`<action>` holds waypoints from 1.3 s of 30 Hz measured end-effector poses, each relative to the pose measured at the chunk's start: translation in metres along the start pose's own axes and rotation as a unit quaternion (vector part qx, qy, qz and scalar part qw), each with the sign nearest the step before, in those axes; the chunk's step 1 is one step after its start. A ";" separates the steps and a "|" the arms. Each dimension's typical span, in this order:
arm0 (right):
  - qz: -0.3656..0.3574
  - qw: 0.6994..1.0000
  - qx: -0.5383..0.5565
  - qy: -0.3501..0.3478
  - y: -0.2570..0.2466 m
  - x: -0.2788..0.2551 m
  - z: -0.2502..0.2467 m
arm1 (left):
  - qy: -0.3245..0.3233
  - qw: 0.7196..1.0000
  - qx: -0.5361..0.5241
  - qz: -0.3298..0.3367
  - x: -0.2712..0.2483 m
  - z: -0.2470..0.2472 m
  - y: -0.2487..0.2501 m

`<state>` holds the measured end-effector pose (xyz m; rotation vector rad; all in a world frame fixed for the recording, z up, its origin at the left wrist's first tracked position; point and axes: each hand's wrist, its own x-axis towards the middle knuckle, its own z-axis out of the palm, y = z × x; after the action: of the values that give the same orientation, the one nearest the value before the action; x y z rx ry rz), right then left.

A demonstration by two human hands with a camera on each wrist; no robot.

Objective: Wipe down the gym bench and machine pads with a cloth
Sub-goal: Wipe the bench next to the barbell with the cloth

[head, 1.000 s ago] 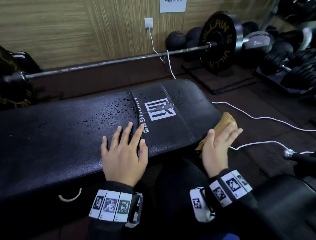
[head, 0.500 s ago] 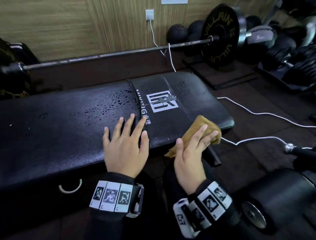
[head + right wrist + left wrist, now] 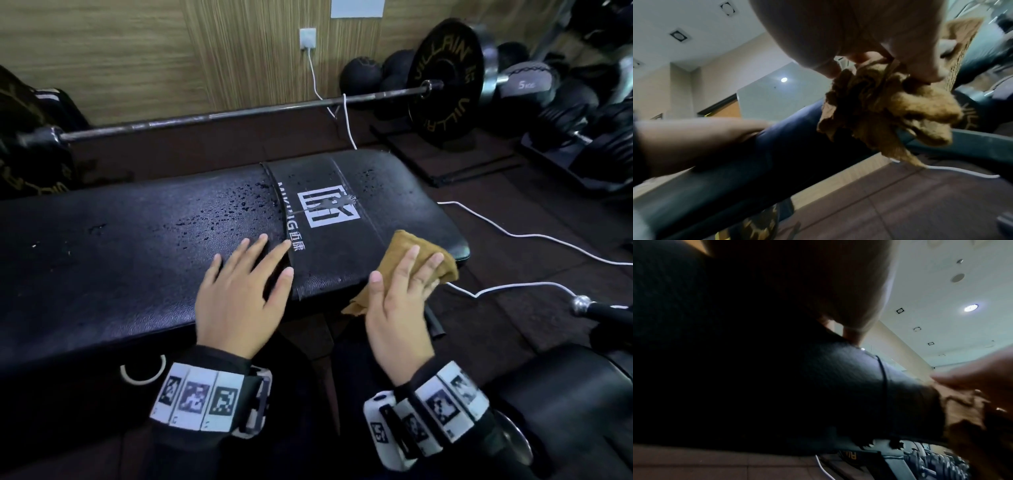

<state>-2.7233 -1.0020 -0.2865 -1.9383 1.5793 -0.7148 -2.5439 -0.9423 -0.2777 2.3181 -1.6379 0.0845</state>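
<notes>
A long black padded bench (image 3: 137, 257) runs across the head view, with water drops (image 3: 239, 202) on its middle and a white logo near its right end. My left hand (image 3: 239, 291) lies flat on the pad, fingers spread and straight. My right hand (image 3: 400, 308) grips a bunched tan cloth (image 3: 400, 246) at the bench's near right corner, with part of the cloth hanging off the edge. In the right wrist view the cloth (image 3: 890, 110) is crumpled under my fingers (image 3: 931, 73) against the bench (image 3: 777, 154). The left wrist view is mostly dark pad (image 3: 818, 394).
A barbell (image 3: 239, 113) with a black plate (image 3: 445, 82) lies on the floor behind the bench. White cables (image 3: 513, 236) trail over the floor at right. Dumbbells (image 3: 565, 120) and balls crowd the far right. Another black pad (image 3: 565, 394) and a chrome-tipped handle (image 3: 582, 303) sit near right.
My right hand has carried the cloth from beyond the bench's right end leftwards onto its near right corner. My left hand has stayed flat on the pad.
</notes>
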 end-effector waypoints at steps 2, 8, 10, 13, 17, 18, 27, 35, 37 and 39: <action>0.034 0.995 -0.096 -0.005 0.013 0.019 -0.016 | -0.002 1.000 -0.002 -0.006 0.002 -0.005 -0.012; 0.064 0.985 -0.152 -0.050 0.035 0.075 -0.068 | -0.036 0.997 0.027 -0.058 0.015 -0.012 -0.045; 0.059 0.985 -0.145 -0.076 0.040 0.088 -0.078 | -0.033 0.997 0.021 -0.063 0.019 -0.013 -0.053; 0.041 0.983 -0.142 -0.107 0.049 0.098 -0.088 | -0.024 0.997 0.020 -0.067 0.020 -0.010 -0.056; 0.020 0.975 -0.167 -0.148 0.053 0.107 -0.099 | -0.010 0.998 0.019 -0.064 0.018 -0.006 -0.054; 0.020 0.969 -0.183 -0.165 0.053 0.112 -0.102 | -0.005 0.998 0.016 -0.064 0.018 -0.006 -0.053; 0.011 0.915 -0.284 -0.286 0.011 0.198 -0.103 | 0.033 0.997 -0.005 -0.076 0.018 -0.007 -0.046; 0.024 0.925 -0.229 -0.302 0.013 0.223 -0.099 | 0.008 0.997 -0.009 -0.079 0.018 -0.013 -0.045; 0.059 0.931 -0.173 -0.315 0.015 0.232 -0.098 | -0.005 0.997 0.000 -0.081 0.018 -0.012 -0.046; 0.072 0.931 -0.172 -0.315 0.013 0.249 -0.091 | -0.017 0.997 0.010 -0.080 0.020 -0.013 -0.046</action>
<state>-2.7526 -1.2555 -0.2135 -1.9770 1.4591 0.2608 -2.4925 -0.9425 -0.2709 2.4689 -1.4655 0.0269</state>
